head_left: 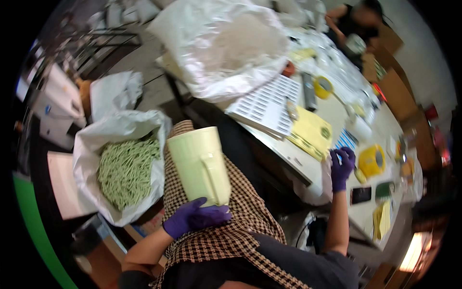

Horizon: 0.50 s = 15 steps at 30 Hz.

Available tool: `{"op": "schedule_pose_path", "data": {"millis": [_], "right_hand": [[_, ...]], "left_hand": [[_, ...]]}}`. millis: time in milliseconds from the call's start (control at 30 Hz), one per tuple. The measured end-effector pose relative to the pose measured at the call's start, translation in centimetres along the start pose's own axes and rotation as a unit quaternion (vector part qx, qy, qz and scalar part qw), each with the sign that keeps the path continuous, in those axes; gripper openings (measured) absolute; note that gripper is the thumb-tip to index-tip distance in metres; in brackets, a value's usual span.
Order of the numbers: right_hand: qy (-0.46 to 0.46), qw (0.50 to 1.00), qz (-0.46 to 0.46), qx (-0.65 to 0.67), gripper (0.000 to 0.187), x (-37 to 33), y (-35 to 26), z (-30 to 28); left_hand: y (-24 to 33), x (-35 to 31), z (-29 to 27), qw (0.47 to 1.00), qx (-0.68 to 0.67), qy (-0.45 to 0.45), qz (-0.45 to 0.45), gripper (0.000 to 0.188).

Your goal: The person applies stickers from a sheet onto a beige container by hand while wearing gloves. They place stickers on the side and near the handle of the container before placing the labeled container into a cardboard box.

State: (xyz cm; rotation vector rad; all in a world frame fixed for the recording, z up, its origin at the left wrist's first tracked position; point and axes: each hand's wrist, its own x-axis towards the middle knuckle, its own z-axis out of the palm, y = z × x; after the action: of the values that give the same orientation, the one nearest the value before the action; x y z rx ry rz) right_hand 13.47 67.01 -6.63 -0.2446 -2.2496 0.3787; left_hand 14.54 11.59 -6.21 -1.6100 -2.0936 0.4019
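A pale green plastic pitcher [195, 164] with a side handle lies tilted over my lap, on a brown and black checked apron [255, 207]. My left hand [197, 216], in a purple glove, supports it around its lower end. Over at the table, my right hand [341, 166], gloved the same, is at the near edge beside a blue-and-white striped sheet [346, 139]. Its fingers are bent inward, and whatever they may pinch is too small to see. Yellow printed cards [310, 132] lie just left of that hand.
Left of my lap stands a white sack [86, 159] of green stringy pieces [127, 173]. A big white sack [202, 62] rests at the table's far left. The table [298, 164] carries label sheets [267, 103], yellow tape rolls [373, 160] and a phone [361, 195]. Another person [358, 29] sits beyond.
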Motion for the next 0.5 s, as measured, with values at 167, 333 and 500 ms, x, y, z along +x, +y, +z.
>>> {"op": "schedule_pose_path", "data": {"millis": [167,333,500], "right_hand": [[-0.212,0.906,-0.078,0.358,0.007,4.4,-22.7,3.9],[-0.421,0.759,-0.045,0.495,0.012,5.6,-33.2,10.2],[-0.442,0.775,-0.044,0.449,0.013,6.2,-35.0,10.9]], "left_hand": [[-0.8,0.6,0.0,0.998,-0.039,0.054,-0.014,0.055],[-0.8,0.4,0.1,0.997,-0.045,0.058,-0.005,0.061],[-0.6,-0.2,0.4,0.998,0.026,0.056,0.017,0.064]]}}
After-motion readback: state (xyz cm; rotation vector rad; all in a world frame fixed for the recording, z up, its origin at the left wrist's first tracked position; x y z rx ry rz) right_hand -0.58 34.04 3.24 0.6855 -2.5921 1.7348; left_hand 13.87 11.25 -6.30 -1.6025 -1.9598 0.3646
